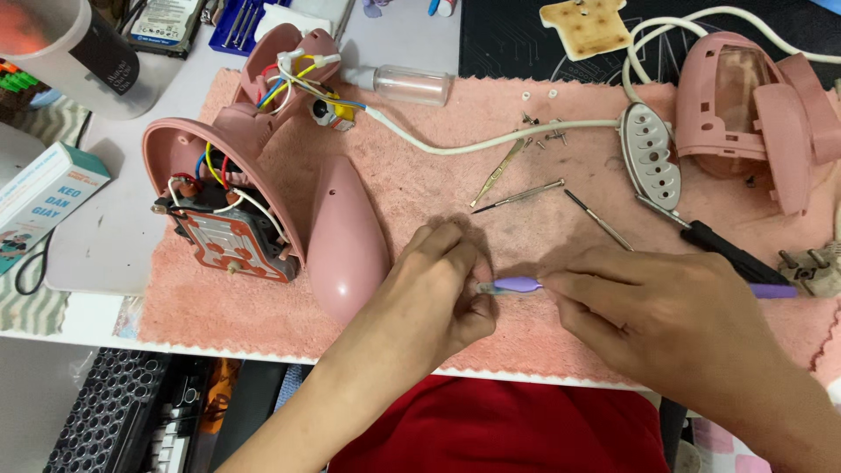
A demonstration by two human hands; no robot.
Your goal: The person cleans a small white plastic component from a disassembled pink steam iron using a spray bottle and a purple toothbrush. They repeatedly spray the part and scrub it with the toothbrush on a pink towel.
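While both hands meet low-centre over the pink towel [561, 166] on the desk [105, 236], a small purple tool [517, 285] lies between them, long axis running left-right, roughly level; right hand [657, 320] pinches its right end, grip closed on the purple handle; left hand [442, 289] has fingertips closed at the pale tip on the tool's left end, whether it holds a tiny part there I cannot tell; tool sits just right of the left grip, just left of the right grip; both equally near. Close by: pink shell piece [346, 241] just left of left hand; opened iron body [228, 210] with wires further left; loose screwdriver bits [521, 197] above the hands; black-handled screwdriver [727, 254] near right hand.
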